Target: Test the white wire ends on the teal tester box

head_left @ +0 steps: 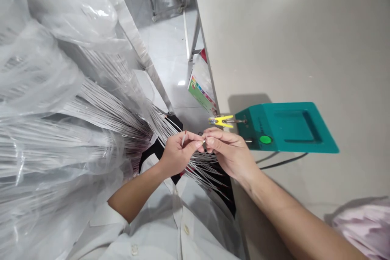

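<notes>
A big bundle of thin white wires (100,105) fans out from clear plastic wrapping on my left and runs down across my lap. My left hand (176,152) is closed in a pinch on one wire end, with another wire standing up between its fingers. My right hand (228,150) meets it fingertip to fingertip, also pinched on the same thin wire end. Both hands hover just left of a teal box-shaped device (286,128) with a green button (265,139). A yellow clip (222,120) sticks out from the device's left side.
The device sits on a pale table (304,40) with a black cable (283,161) running from it. Crumpled clear plastic (45,28) fills the left. A pink cloth (362,223) lies at the lower right. A printed carton (201,93) and metal frame legs (196,28) stand on the floor beyond.
</notes>
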Demonstrator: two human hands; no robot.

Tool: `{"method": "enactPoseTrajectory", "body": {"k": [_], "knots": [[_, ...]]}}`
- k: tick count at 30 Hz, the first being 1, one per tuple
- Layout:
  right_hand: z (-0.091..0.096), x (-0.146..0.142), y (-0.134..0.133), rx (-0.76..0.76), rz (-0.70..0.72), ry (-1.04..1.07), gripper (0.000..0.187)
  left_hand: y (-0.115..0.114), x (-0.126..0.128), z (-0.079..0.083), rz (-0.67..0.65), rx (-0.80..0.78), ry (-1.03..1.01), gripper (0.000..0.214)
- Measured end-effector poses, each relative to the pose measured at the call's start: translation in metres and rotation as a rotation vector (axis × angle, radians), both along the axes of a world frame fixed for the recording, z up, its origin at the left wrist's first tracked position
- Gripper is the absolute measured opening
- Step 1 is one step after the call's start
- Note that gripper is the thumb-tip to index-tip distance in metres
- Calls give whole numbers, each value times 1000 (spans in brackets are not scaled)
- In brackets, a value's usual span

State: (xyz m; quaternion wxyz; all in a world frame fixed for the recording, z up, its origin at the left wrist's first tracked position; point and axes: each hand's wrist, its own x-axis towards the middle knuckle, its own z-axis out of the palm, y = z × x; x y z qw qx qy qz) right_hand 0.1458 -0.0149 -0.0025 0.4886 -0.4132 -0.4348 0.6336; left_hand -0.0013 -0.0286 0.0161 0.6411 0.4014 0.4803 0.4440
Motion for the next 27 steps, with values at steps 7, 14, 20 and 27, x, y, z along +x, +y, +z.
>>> {"method": "enactPoseTrajectory", "body": {"k": [7,14,20,27], "knots": [[11,20,7,121,-110,-143,21,-7,-2,-2,-28,-101,64,18],[19,22,9,311,-58,-248,11,-7,-5,1,-32,62,353,25],[30,6,1,520,56,-475,11,-2,4,-7,-170,228,519,26],[18,6,0,498,-14,-564,5,-7,13,-10,-123,155,383,26]]}}
